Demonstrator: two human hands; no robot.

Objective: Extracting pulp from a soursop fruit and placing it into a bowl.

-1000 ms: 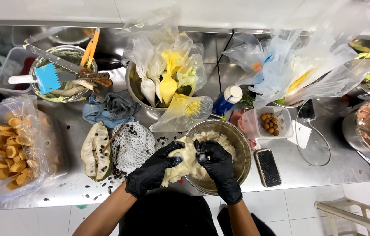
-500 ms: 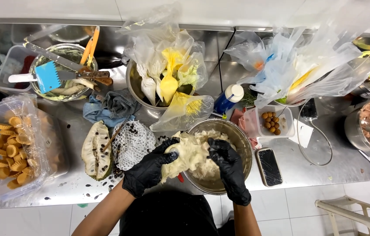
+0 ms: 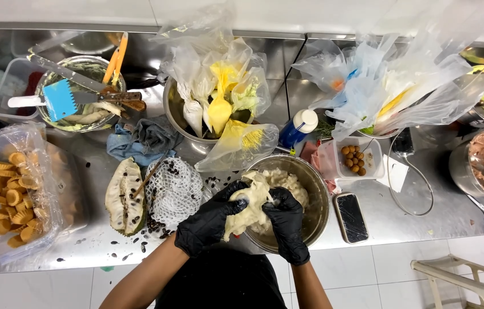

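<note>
Your left hand point(image 3: 210, 220) and right hand point(image 3: 285, 226), both in black gloves, are closed around a lump of pale fruit pulp point(image 3: 249, 205), the fingers of each curled into it from its own side. The lump sits over the near-left rim of a steel bowl point(image 3: 317, 197) that holds more of the same pulp, close to the near edge of the steel counter point(image 3: 402, 220), about midway along it.

Just left of your left hand lies a white mesh net point(image 3: 173, 191) over a scatter of dark seeds, and touching it on the left is a halved fruit point(image 3: 124, 197), cut face up, pale flesh dotted with seeds. At the counter's left end a clear plastic tub point(image 3: 10, 197) holds small orange tart shells.

Right of the bowl a black phone point(image 3: 351, 217) lies flat near the near edge. Beyond it a small white tray point(image 3: 362, 159) holds little brown balls. Toward the far edge, a second steel bowl point(image 3: 174, 114) is stuffed with piping bags of white and yellow filling. At the far-left, a glass bowl point(image 3: 84, 94) carries a blue scraper point(image 3: 61, 102) and a knife across its rim.
</note>
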